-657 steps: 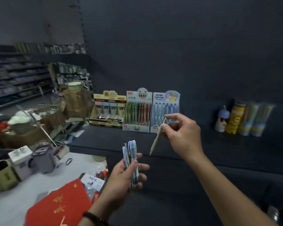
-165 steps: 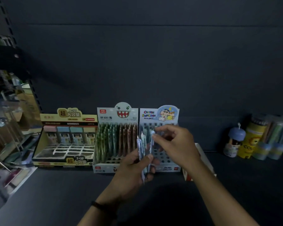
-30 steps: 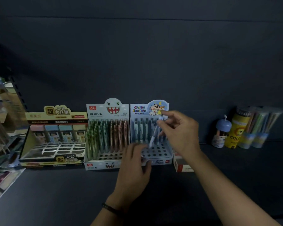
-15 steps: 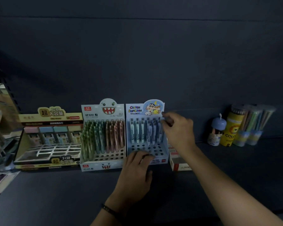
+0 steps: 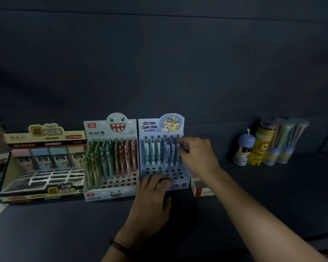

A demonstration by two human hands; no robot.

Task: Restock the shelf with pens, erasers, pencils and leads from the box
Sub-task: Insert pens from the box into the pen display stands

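Observation:
On the dark shelf stands a blue cartoon display box with several light blue pens upright in its back rows; its front holes are bare. My right hand reaches to the box's right back corner, fingertips pinched on the rightmost pen standing in its slot. My left hand lies flat on the box's front edge, fingers apart, holding nothing.
Left of it stands a monster-face box full of green and pink pens, then a yellow box of small pastel cases. A white-and-red carton lies right of the blue box. Pencil tubes stand far right.
My right hand carried a pen to the back right of the blue box and lowered it into a slot. My left hand, emptied of its pens, stayed on the box front.

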